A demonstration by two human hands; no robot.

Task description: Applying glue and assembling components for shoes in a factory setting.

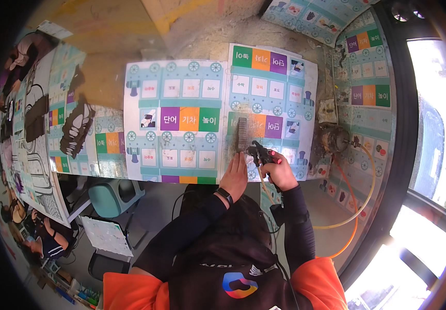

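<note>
A grey ribbed strip [242,133] stretches away from me over the printed sheets on the table. My left hand [234,175] is at its near end, fingers close together and fingertips pressed on that end. In my right hand [281,173] is a black and red pistol-shaped spray gun [260,155], gripped by its handle. Its front points left toward the strip's near end, close to my left fingertips. A thin pale hose runs down from the gun. Dark smudges mark the paper around the strip.
Printed paper sheets [169,82] cover the table. To the right, a dirty round metal machine [335,138] has yellow [370,199] and orange hoses looping toward me. Dark cut-out pieces [77,129] lie at the left. A teal stool [112,198] stands below; other people sit far left.
</note>
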